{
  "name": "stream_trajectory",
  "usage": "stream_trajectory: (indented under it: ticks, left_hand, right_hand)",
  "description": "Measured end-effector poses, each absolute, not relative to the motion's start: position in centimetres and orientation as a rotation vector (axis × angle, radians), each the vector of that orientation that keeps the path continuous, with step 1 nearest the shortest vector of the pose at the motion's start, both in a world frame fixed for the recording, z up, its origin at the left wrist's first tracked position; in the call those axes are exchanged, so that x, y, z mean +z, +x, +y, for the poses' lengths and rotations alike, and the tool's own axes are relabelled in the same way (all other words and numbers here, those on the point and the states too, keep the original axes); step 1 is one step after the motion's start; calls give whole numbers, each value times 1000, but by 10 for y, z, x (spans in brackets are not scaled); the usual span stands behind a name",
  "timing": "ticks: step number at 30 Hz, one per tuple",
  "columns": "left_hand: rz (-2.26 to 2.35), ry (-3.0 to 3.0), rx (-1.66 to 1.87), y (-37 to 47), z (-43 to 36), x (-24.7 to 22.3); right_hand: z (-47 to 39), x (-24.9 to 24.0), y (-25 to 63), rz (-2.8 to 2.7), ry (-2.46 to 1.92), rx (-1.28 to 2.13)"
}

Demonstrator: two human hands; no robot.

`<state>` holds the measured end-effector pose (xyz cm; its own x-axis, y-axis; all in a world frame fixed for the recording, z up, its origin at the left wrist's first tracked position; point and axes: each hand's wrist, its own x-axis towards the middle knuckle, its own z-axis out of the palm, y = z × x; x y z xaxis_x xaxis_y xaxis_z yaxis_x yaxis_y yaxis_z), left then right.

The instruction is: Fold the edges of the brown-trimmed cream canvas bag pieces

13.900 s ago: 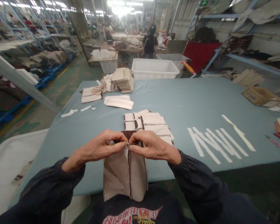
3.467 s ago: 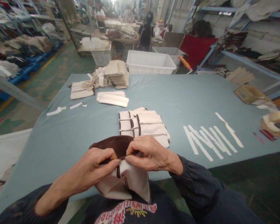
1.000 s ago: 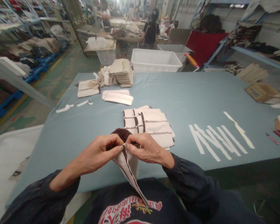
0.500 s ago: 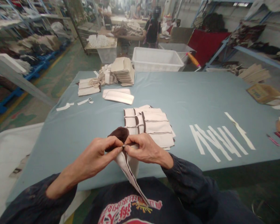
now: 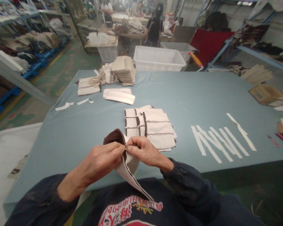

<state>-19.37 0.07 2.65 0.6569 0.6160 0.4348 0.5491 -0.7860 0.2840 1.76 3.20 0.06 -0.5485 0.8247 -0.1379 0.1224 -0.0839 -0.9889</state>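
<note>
Close to my body, both hands pinch a cream fabric pouch (image 5: 128,171) with a dark brown lining (image 5: 114,137). My left hand (image 5: 102,158) grips its upper edge with thumb and fingers. Right beside it, my right hand (image 5: 147,152) pinches the same edge, and a small shiny bit shows between the fingertips. Dark-lined edges run down from the pinch toward my chest. Just beyond my hands lies an overlapping pile of cream pieces (image 5: 159,125) with dark brown edging and dark lines across them.
White strips (image 5: 217,144) lie on the blue-green table (image 5: 191,94) at right, near a pink-handled tool (image 5: 274,141). Two pale rounded panels (image 5: 119,96) and a stack of beige pieces (image 5: 124,70) stand farther back. Behind the table are a white bin (image 5: 159,59) and a person (image 5: 153,29).
My left hand has turned slightly, its fingers now closer over the pouch edge. The brown-lined opening has tilted a little leftward. My right hand keeps its pinch almost in place.
</note>
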Motion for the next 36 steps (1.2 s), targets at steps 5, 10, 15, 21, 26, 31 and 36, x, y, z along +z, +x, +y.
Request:
stream_trajectory:
  ticks: [5,10,15,21,26,31,36]
  left_hand:
    - [893,2728,809,-195,2,24]
    - [1096,2379,750,-189,-3,37]
    - [1159,2164,537,-189,1,59]
    - [1170,2252,439,-185,6,69]
    - [1159,2201,454,-190,3,66]
    - [1184,2041,449,-198,5,63]
    - [1213,1908,416,-199,6,58]
  right_hand:
    - [36,6,21,-1603,-920,1831]
    - [38,24,27,-1841,-928,1651]
    - [33,39,25,-2081,-1049,1328]
    - [30,45,17,-2281,-1122,980]
    - [31,48,16,-2350,-1147,914]
    - [34,46,17,-2226,-1156,1273]
    - [36,40,16,-2160,-1164,1431]
